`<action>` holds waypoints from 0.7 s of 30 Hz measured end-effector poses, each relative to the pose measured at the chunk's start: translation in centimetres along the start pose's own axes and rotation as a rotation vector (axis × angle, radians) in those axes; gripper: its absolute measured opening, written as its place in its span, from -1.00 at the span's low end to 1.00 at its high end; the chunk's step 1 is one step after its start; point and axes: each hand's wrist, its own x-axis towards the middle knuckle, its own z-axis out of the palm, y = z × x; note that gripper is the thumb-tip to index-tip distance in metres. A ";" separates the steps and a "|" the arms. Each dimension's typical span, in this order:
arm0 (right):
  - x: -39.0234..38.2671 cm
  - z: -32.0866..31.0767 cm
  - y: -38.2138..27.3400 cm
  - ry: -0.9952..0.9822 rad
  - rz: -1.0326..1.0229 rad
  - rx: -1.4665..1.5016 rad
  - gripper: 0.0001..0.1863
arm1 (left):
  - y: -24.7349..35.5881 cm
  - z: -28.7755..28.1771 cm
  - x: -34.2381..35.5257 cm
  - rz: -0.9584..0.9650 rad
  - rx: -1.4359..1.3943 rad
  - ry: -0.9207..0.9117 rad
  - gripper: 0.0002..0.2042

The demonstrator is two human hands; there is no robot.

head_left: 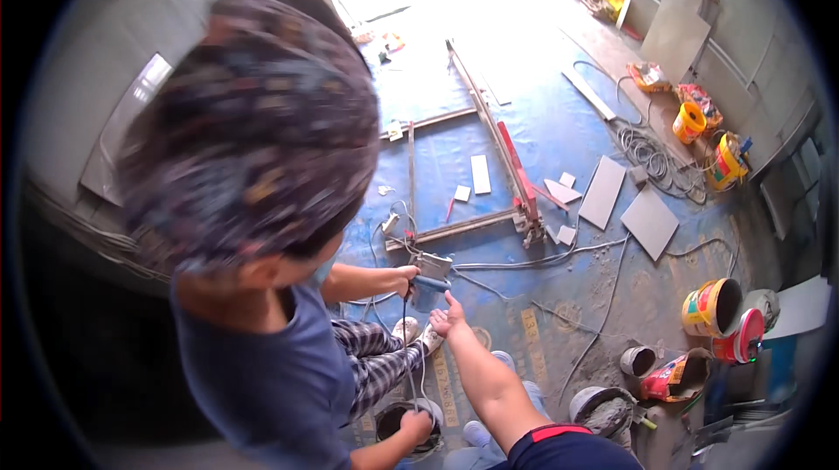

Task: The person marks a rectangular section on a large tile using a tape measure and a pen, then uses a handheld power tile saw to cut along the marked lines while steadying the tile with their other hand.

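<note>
Blue-grey tool (pixel 432 284): above the floor, left of centre, gripped by the co-worker's upper hand (pixel 405 278).
Right hand (pixel 447 316): palm up, fingers spread, holding nothing visible, just beside the tool's end; contact cannot be told.
Left hand: outside the view.
Co-worker's lower hand (pixel 417 425): closed around a dark cord (pixel 410 382), over a dark bucket (pixel 438 415).
Progress (judged): tool is with the co-worker, not yet in the right hand; anything further left to do cannot be read from this view.
Floor: metal frame (pixel 463 228) with red parts; rectangular tile (pixel 602 193) and square tile (pixel 650 223) loose nearby.
Right side: yellow bucket (pixel 698 308) on its side, mixing pail (pixel 601 409) nearer; cable coil (pixel 651 155) farther off.
Obstructions: co-worker's patterned cap (pixel 262 129) and body hide much of the left; loose cables (pixel 546 262) cross the floor.
</note>
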 end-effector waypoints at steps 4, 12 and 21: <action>4.8 -2.8 -2.5 -0.134 -0.128 0.237 -0.24 | 3.5 2.0 0.0 -0.120 1.737 0.367 -0.75; 0.3 -1.4 -2.6 -0.093 -0.315 0.310 -0.82 | 5.0 9.3 -2.1 -0.157 0.576 0.331 -0.71; -22.6 -14.4 -4.8 -0.157 -0.582 0.279 -0.76 | 2.5 -2.2 -9.7 0.184 -0.041 -0.395 -0.66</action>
